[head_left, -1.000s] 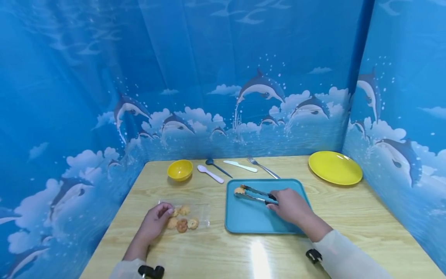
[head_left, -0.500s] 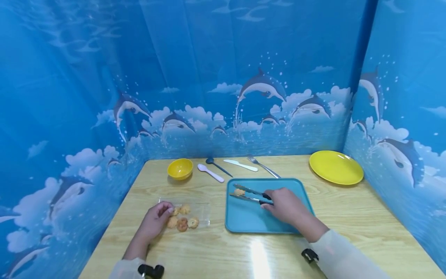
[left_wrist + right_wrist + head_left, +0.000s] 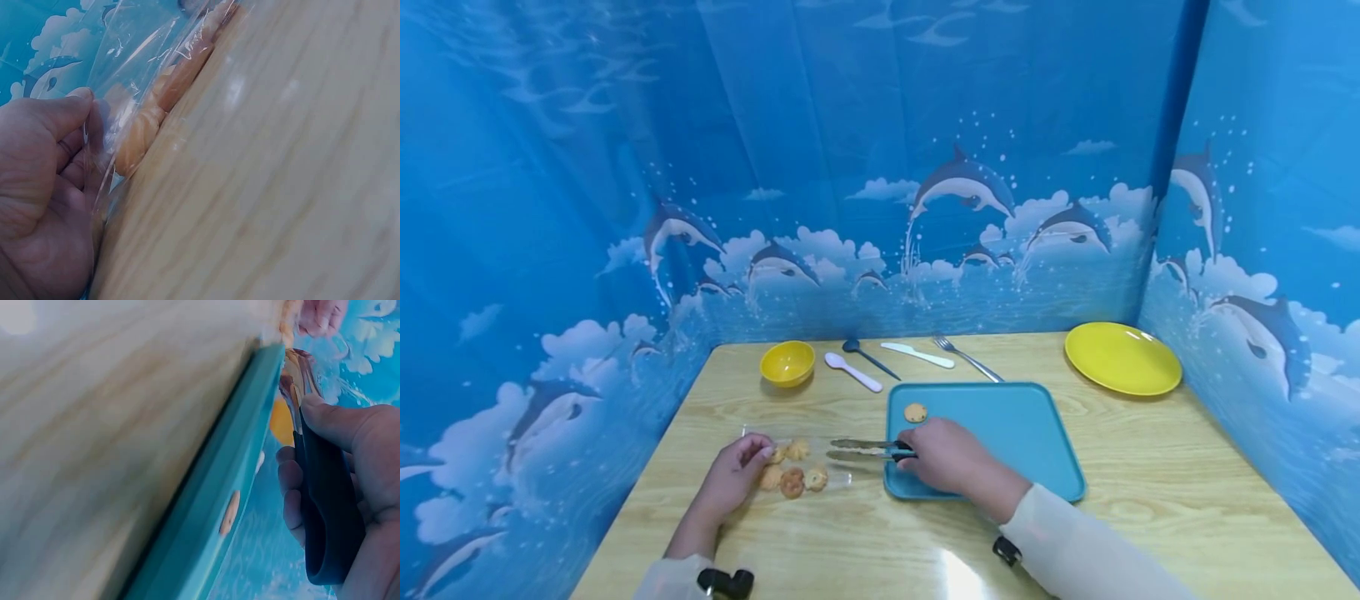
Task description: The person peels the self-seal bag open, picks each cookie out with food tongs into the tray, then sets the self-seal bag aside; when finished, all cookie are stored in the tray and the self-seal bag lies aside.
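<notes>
My left hand (image 3: 733,475) pinches the left edge of a clear plastic bag (image 3: 841,467). Several cookies (image 3: 792,483) lie in the bag; the left wrist view shows the film (image 3: 125,56) raised between thumb and fingers. My right hand (image 3: 951,458) grips black-handled metal tongs (image 3: 331,506), their tips pointing left just beside the bag's right part. Nothing shows between the tong tips. Beneath that hand is a teal tray (image 3: 1007,417), and one round cookie (image 3: 915,413) lies near its far left corner.
Behind the bag stands a yellow bowl (image 3: 787,364). A lilac spoon (image 3: 853,372), dark spoon (image 3: 871,360), pale knife (image 3: 917,355) and metal fork (image 3: 967,359) lie along the back. A yellow plate (image 3: 1122,359) sits at the back right, near the curtain (image 3: 1037,292).
The tongs have let go of the round cookie, leaving it on the tray. My right hand has moved left and nearer, carrying the tongs to the bag. The left hand stays put.
</notes>
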A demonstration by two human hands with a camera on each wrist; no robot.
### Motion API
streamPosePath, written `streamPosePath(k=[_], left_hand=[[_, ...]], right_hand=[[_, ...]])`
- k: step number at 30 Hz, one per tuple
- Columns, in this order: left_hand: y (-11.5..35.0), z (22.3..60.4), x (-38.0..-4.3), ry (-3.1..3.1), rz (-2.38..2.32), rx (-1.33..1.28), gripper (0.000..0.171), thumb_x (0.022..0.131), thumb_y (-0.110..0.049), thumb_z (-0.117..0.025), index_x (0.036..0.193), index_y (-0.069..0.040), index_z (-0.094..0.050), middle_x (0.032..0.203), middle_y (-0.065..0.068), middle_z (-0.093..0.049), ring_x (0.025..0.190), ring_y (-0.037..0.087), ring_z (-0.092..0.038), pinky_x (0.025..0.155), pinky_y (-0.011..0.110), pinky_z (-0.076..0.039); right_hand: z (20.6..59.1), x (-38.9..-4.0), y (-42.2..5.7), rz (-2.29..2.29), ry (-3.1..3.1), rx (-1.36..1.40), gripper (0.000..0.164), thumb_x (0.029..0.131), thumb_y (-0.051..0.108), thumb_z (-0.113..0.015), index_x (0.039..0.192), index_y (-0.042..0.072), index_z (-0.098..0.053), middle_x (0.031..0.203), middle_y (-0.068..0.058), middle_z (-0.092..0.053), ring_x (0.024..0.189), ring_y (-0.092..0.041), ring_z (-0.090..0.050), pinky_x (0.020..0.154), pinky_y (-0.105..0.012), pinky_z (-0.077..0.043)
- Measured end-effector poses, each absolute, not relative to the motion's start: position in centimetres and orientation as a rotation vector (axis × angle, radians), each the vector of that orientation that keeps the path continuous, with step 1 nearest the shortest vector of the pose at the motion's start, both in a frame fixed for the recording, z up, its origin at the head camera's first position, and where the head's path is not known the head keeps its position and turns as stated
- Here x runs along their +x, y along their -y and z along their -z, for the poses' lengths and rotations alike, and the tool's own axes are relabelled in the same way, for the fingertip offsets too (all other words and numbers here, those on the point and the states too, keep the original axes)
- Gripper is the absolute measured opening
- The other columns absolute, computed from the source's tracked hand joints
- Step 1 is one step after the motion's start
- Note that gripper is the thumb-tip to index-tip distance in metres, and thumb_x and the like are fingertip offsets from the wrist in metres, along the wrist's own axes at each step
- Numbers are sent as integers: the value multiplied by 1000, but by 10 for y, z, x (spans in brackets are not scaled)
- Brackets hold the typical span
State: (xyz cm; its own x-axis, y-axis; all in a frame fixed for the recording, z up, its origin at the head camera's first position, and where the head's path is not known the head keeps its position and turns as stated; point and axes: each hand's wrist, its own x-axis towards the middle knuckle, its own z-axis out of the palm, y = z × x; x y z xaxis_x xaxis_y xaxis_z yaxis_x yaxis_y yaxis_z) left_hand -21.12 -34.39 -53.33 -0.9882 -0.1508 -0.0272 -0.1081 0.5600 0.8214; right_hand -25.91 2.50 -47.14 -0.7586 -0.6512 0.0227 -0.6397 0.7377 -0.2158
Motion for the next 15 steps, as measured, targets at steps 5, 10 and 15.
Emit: streamPosePath(k=[5,10,15], left_hand=[[344,534,-212,2727,1433,219,20,106,-30,-55,112,-14,-66,108,2,-70,106,18,-61,95,37,-46],[343,532,-212,2726,1439,215,20,106,-30,-56,111,-14,-67,108,2,-70,106,18,-61,95,37,-46],[343,531,-212,2739,1428,226,19,106,-29,-55,111,-14,-66,108,2,-70,107,18,-61,94,37,-46]], right_hand=[[479,-263,-1,317,-2885,-1057,21,95,46,-70,92,26,-67,71,13,-58,65,-9,-53,64,-36,-48],[482,-263,15,317,-2913,-1058,24,93,48,-72,95,24,-70,73,11,-62,69,-11,-59,67,-38,-52],[482,-261,24,364,-2899,-1051,27,92,48,-73,95,21,-70,74,8,-64,70,-13,-62,65,-38,-52]])
